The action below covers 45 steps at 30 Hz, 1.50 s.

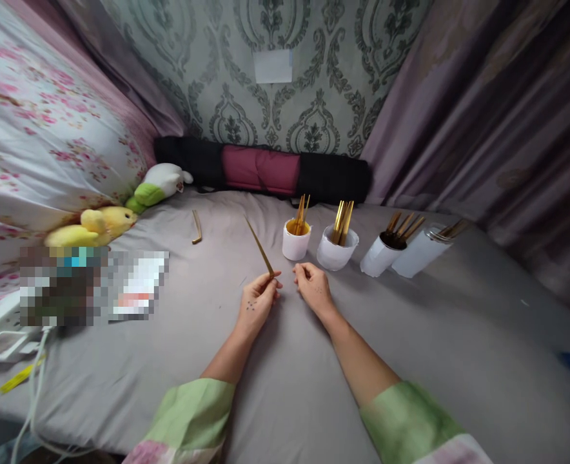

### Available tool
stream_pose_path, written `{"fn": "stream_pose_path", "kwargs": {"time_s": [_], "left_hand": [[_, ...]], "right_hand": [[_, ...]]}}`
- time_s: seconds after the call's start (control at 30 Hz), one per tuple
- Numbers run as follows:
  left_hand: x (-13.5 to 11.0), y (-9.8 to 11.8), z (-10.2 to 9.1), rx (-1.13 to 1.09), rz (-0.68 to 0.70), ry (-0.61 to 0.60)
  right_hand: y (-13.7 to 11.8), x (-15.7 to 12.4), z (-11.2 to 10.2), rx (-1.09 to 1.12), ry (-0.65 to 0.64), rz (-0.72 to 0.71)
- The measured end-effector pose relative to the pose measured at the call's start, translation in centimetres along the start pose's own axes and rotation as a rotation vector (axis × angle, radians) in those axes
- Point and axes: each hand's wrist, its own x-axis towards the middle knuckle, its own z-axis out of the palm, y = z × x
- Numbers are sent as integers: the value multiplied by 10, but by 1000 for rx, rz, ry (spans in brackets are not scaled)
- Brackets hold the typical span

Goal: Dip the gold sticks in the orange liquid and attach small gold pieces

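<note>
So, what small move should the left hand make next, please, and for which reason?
Perhaps carry the slim gold tool in the left hand a little rightward, toward the nearest white cup. That cup already holds similar-looking gold pieces and stands just beyond the hands, so it seems the easiest place to reach.

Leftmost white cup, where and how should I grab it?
Probably grip the white cup around its outer wall, from the left: it stands upright, thin gold-coloured pieces rise above its rim, and the next cup sits close on its right.
</note>
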Motion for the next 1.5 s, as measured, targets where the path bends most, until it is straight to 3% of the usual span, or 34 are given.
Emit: {"fn": "stream_pose_path", "kwargs": {"time_s": [0.17,0.53,0.87,1.5], "left_hand": [[-1,-1,-2,142,63,8],[-7,0,-3,326,344,-18],[-9,0,-5,742,496,-89],[-12,0,-9,1109,540,-79]], "right_hand": [[-2,-1,-1,10,-8,8],[-5,-1,-6,142,-24,17],[-12,-3,-9,338,-98,62],[-19,-3,-12,610,-154,145]]}}
